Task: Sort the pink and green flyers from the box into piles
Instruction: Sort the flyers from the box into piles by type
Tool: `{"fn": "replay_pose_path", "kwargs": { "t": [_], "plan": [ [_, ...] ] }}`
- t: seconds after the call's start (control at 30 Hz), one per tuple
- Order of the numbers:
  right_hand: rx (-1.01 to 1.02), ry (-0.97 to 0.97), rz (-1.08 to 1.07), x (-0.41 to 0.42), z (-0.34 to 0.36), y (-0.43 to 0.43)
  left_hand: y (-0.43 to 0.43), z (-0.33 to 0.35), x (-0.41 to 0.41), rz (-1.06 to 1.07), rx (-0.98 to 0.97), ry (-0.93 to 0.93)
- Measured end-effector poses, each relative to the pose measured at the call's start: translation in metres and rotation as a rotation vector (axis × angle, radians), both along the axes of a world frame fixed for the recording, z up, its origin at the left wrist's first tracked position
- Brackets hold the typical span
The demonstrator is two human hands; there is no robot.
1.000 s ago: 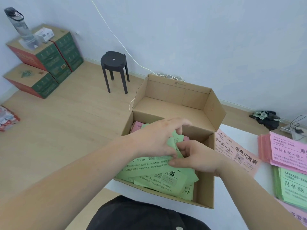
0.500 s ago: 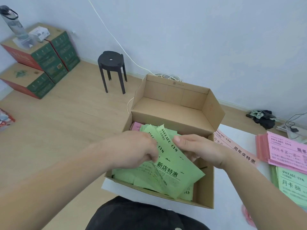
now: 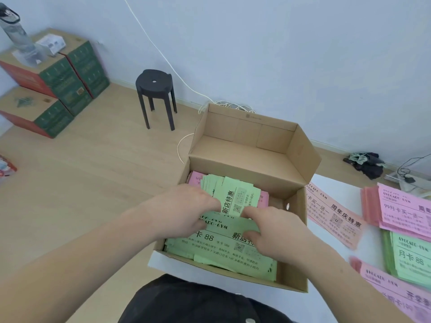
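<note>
An open cardboard box (image 3: 300,243) stands on the white table in front of me. It holds many green flyers (image 3: 224,252), with pink flyers (image 3: 194,180) showing at the back. Both hands are inside the box. My left hand (image 3: 186,210) grips a fanned bunch of green flyers (image 3: 235,197) that leans toward the back. My right hand (image 3: 272,231) pinches the edge of a green flyer lying across the top. On the table to the right lie a pink pile (image 3: 405,210) and a green pile (image 3: 410,255).
A loose pink flyer (image 3: 333,215) lies beside the box, and more pink flyers (image 3: 396,292) sit at the lower right. On the wooden floor are a black stool (image 3: 156,89), stacked cartons (image 3: 58,85) with a water bottle (image 3: 16,33), a white cable and dark cloth (image 3: 366,162).
The green flyer held up at a slant half a second ago now lies lower in the box. Both hands have shifted slightly, and a fanned green bunch shows behind the left fingers.
</note>
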State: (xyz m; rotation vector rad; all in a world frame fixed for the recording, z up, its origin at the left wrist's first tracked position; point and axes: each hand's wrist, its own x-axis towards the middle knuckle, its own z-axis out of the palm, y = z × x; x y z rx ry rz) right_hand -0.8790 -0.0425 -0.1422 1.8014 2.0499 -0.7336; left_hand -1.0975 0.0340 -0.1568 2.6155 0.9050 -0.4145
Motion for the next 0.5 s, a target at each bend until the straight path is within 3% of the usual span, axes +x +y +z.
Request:
{"fn": "replay_pose_path", "kwargs": {
  "t": [0.1, 0.2, 0.27, 0.4, 0.5],
  "plan": [
    [-0.069, -0.030, 0.022, 0.006, -0.011, -0.013, -0.004, -0.001, 0.001, 0.035, -0.100, 0.079],
    [-0.116, 0.003, -0.005, 0.012, -0.018, -0.019, -0.006, -0.001, -0.002, 0.080, -0.194, 0.040],
    [-0.087, 0.082, -0.101, 0.023, -0.010, -0.019, 0.001, 0.002, -0.009, 0.255, -0.319, -0.105],
    [0.031, 0.251, -0.350, 0.057, 0.019, -0.022, 0.006, 0.014, -0.010, 0.650, -0.771, -0.603],
    [0.097, 0.300, -0.444, 0.085, 0.036, -0.029, -0.005, 0.023, 0.026, 0.623, -0.725, -0.617]
  ]
}}
